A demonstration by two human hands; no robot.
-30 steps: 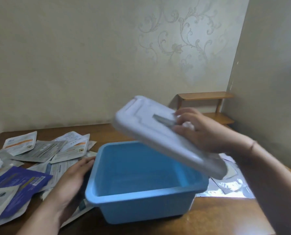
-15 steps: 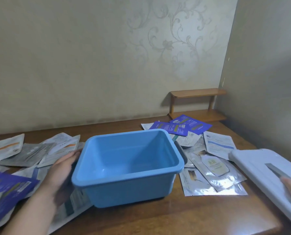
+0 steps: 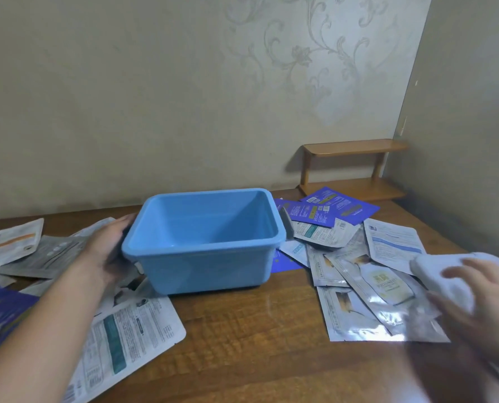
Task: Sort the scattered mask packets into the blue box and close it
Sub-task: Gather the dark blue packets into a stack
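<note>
A dark wooden table (image 3: 242, 330) in a papered corner carries the empty blue box (image 3: 204, 239) at centre; the left hand (image 3: 108, 251) cups its 9 o'clock side, mask packets (image 3: 367, 286) lie at 3 and 8 o'clock, thin, slick and floppy, probably best pinched at an edge; the right hand (image 3: 480, 298) blurs over the white lid (image 3: 434, 271), grip unclear
</note>
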